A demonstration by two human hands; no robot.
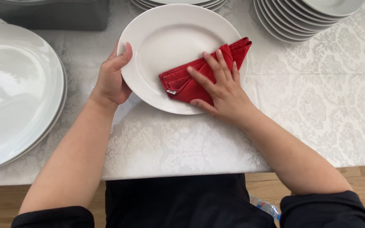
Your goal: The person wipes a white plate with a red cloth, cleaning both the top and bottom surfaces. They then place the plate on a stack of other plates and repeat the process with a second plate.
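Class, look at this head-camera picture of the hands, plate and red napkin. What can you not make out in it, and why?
- Napkin: its lower right part, hidden under the right hand.
- Plate: the rim under the left hand and under the napkin.
- Plate stacks at the top: cut off by the edge, so uncountable.
- Napkin's small tag: too small to read.
- Grey box: cut off at the top.

white oval plate (165, 42): flat on tablecloth | red folded napkin (191, 82): lying diagonally on plate's right side

Bright, even daylight; soft glare on the large plates (13, 84) at left; faint shadows under the forearms; focus sharp throughout.
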